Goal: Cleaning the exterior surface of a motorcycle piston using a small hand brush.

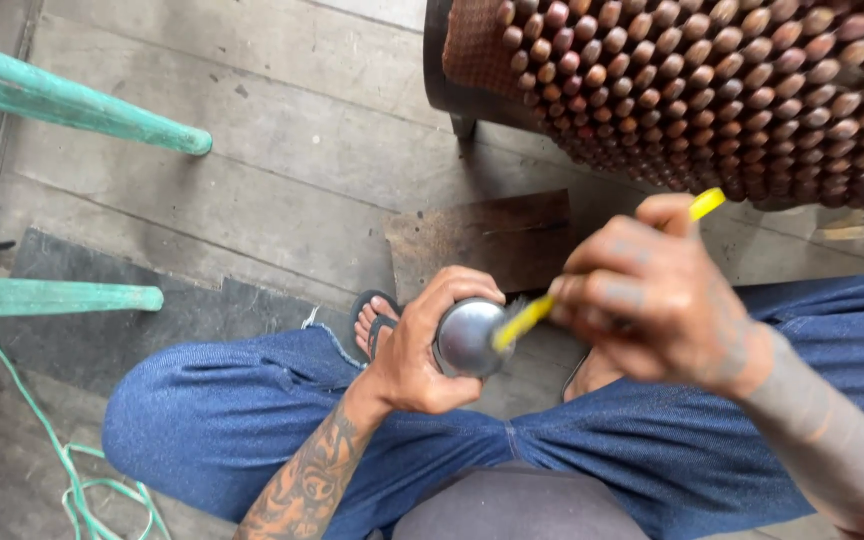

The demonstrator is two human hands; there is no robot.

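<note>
My left hand (422, 345) grips a round, shiny grey metal piece (467, 338), held above my knees. In my right hand (652, 300) is a thin yellow-handled brush (527, 318). Its lower end touches the metal piece, and its upper end sticks out past my fingers at the top right. Both hands are blurred a little. I sit with my legs in blue jeans (252, 410), and a foot in a dark sandal (372, 320) shows just behind my left hand.
A seat covered with a wooden bead mat (712, 90) stands at the top right. Two green wooden legs (82, 105) reach in from the left. A green cord (72, 470) lies on the plank floor at the lower left. A dark board (482, 240) lies ahead.
</note>
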